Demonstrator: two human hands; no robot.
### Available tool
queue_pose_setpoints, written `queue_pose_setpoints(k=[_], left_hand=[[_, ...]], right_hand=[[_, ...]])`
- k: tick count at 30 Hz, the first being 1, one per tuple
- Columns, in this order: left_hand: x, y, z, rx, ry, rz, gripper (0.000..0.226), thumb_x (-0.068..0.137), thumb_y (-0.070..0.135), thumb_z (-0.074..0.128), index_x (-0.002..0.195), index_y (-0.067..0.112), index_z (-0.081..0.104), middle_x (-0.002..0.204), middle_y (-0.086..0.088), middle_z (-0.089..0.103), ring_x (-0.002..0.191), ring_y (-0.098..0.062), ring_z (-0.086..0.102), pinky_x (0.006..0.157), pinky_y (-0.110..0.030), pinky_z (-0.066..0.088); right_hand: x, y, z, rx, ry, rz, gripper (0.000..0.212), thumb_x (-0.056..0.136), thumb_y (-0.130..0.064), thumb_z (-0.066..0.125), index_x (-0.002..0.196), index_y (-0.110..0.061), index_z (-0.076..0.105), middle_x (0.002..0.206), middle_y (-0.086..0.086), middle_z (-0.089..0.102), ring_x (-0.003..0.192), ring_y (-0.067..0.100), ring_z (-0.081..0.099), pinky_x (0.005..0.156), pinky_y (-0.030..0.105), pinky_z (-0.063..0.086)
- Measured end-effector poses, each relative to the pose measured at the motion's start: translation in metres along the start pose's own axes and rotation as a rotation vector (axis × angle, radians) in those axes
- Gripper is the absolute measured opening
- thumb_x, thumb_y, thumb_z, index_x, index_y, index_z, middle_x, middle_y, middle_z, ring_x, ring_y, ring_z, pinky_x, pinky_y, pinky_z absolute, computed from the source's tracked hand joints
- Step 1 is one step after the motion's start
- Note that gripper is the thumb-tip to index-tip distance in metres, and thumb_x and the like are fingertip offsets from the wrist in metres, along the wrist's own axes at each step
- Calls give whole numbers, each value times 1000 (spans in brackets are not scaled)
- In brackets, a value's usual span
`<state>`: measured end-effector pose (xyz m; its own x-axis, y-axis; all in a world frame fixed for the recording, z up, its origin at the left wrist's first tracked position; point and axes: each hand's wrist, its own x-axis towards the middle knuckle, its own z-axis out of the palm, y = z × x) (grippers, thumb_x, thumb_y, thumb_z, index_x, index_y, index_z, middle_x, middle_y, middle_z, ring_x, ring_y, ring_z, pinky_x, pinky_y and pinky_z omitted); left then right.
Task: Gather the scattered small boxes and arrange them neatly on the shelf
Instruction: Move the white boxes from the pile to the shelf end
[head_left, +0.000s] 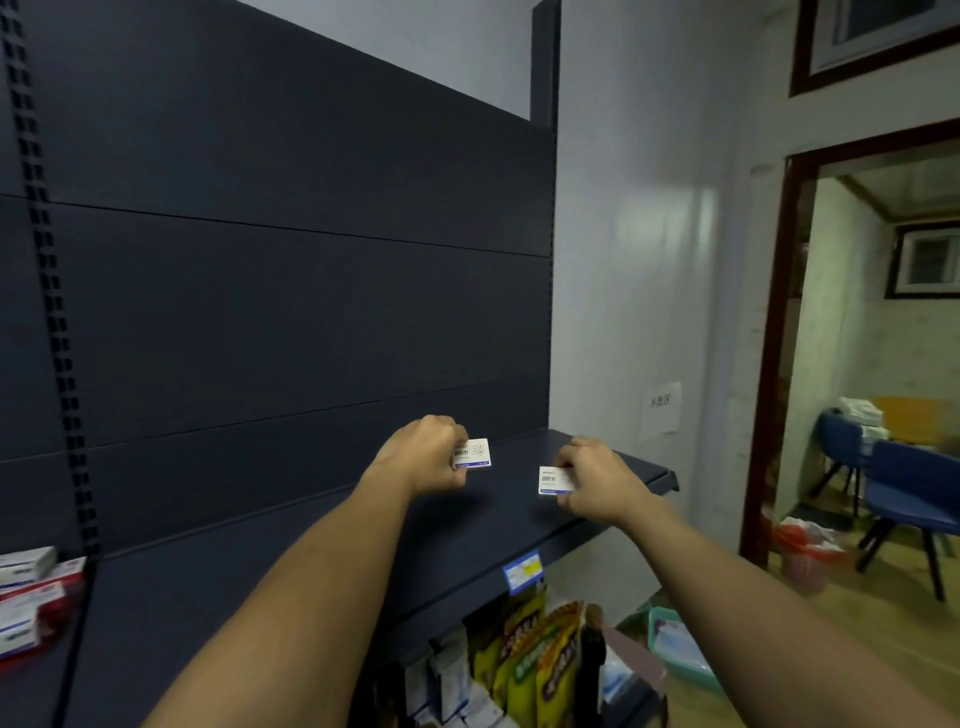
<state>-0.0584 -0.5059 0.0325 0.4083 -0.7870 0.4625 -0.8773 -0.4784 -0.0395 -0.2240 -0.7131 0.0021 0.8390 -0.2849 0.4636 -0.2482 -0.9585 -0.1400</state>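
Nearest the camera, both bare forearms reach over the dark shelf (467, 525), whose smooth, flat board has a price tag on its front lip. Further out, the left hand (426, 457) pinches one small white box (475, 453) and the right hand (597, 480) another small box (555, 480), well apart; both look like light, crisp-edged cardboard. Setting them down flush, side by side and square to the panelled back wall (291, 291), would probably keep the row neat.

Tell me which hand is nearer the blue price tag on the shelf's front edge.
Right. The right hand holds a box above and slightly right of the price tag; the left hand holds another box farther up-left, deeper over the shelf.
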Motion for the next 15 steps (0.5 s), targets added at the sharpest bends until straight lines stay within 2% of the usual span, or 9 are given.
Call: queue_pose_setpoints(k=[9,15], left_hand=[[67,29,39,-15,-15,39,32,79,29,65,110,20,65,109,5,59,90,-18,59,75,-35,53],[115,27,77,-14,5,19,34,80,34,64,111,21,64,109,5,60,92,-19,60,76,-37,54]], right_hand=[[31,68,7,10,33,43,36,74,-23,74,108,-15,66,104,1,52,102,20,53,83,35,51],[70,110,30,-10,28,44,39,77,-25,73,114,-15,63,111,2,51,110,19,49,88,36,50]])
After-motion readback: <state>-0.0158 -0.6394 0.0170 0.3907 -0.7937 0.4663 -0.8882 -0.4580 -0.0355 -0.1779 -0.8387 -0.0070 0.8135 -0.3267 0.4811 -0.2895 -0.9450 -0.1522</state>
